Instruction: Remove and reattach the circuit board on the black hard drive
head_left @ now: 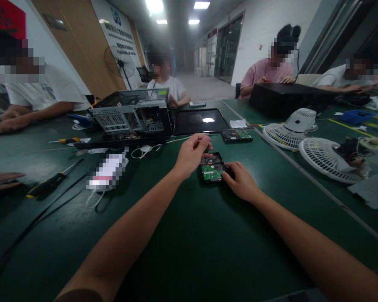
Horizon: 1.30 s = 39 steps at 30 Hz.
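Note:
A hard drive with a green circuit board (211,173) lies on the green table (176,235) in front of me. My left hand (193,153) is over its upper left corner, fingers curled and pressed together; whatever they pinch, if anything, is too small to make out. At the drive's right edge, my right hand (240,180) rests with thumb and fingers on the casing, steadying it. Beyond it lies a second hard drive (237,135), touched by neither hand.
An open computer case (130,119) and a dark flat panel (201,121) stand at the back. White fan parts (326,159) lie right, a screwdriver (47,185) and a phone (108,171) left. Several people sit around; one hand (3,182) rests at the left edge.

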Each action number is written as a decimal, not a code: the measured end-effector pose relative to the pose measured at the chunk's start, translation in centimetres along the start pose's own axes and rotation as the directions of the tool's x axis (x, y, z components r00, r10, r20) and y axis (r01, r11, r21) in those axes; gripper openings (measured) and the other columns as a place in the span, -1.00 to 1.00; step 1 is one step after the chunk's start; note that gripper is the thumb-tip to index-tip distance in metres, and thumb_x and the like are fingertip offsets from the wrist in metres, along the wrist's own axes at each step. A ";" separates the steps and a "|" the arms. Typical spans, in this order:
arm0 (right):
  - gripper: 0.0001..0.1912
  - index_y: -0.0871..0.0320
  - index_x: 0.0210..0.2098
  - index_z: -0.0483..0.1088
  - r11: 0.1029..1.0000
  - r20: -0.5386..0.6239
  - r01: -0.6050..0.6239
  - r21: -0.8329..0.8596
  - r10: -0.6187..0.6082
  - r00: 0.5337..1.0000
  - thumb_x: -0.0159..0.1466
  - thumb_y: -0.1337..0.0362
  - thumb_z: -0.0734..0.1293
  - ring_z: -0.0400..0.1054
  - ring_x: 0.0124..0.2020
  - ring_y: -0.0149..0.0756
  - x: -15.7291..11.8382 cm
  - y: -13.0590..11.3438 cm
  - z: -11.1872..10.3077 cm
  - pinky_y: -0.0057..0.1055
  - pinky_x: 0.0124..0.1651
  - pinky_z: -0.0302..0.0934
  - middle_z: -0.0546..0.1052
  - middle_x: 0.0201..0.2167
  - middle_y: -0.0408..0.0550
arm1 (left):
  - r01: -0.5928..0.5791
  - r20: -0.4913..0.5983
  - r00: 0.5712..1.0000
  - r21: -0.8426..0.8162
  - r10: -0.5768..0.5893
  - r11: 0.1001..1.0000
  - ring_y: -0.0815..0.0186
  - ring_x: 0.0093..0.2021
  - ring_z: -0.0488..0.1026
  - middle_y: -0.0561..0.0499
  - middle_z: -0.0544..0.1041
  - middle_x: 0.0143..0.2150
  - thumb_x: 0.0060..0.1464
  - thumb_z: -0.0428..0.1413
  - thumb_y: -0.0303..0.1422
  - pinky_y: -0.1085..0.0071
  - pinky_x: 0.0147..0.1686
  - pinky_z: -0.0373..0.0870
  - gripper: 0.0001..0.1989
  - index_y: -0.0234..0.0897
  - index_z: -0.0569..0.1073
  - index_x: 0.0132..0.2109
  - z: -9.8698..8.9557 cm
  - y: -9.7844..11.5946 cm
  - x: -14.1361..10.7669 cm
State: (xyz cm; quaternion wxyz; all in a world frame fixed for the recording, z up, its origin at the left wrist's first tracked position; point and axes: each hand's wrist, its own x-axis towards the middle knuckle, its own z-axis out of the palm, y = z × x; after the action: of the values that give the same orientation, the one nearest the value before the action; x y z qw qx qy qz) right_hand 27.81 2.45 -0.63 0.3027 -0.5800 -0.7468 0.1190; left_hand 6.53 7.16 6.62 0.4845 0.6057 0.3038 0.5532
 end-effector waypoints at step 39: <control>-0.60 0.18 0.12 0.42 1.000 -0.005 0.012 0.014 -0.012 1.000 0.36 0.12 0.29 0.39 0.06 0.01 0.0 0.0 0.0 -0.07 0.13 0.29 0.48 0.05 0.20 | 0.107 0.073 0.992 -0.049 -0.104 0.993 0.20 -0.06 0.55 -0.13 0.57 -0.12 0.25 0.20 -0.26 0.35 -0.29 0.63 -0.80 -0.27 0.39 -0.11 0.4 0.7 -0.5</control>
State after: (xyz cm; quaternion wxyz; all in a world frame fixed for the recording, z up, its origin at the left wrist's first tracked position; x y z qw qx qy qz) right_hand 27.77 2.42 -0.65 0.3094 -0.5737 -0.7486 0.1213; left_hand 6.72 6.40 7.12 0.5392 0.5947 0.3036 0.5132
